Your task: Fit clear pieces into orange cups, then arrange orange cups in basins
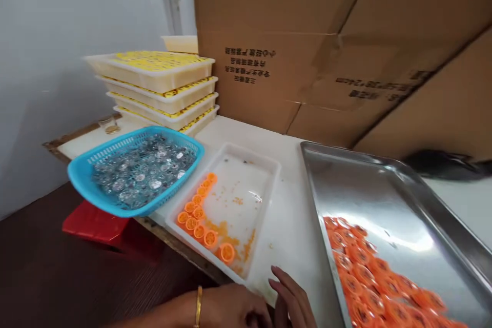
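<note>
My left hand [232, 306], with a gold bracelet at the wrist, is at the bottom edge, just below the white tray's near corner. Its fingers are curled; what they hold, if anything, is hidden. Right beside it, my right hand [292, 301] shows slightly bent fingers held apart, with nothing seen in them; its lower part is cut off by the frame. In front of both hands lies the shallow white tray [272, 177]. Small round orange cups [210, 238] stand in rows along its left side, and loose orange crumbs [221, 229] are scattered over its bottom.
At left, a blue basket [82, 184] holds clear plastic pieces, above a red stool [94, 225]. Behind are stacked cream trays [154, 82] of yellow pieces and a small cup [109, 125]. A metal tray [357, 179] at right holds orange pieces [361, 266]; cardboard [269, 20] stands behind.
</note>
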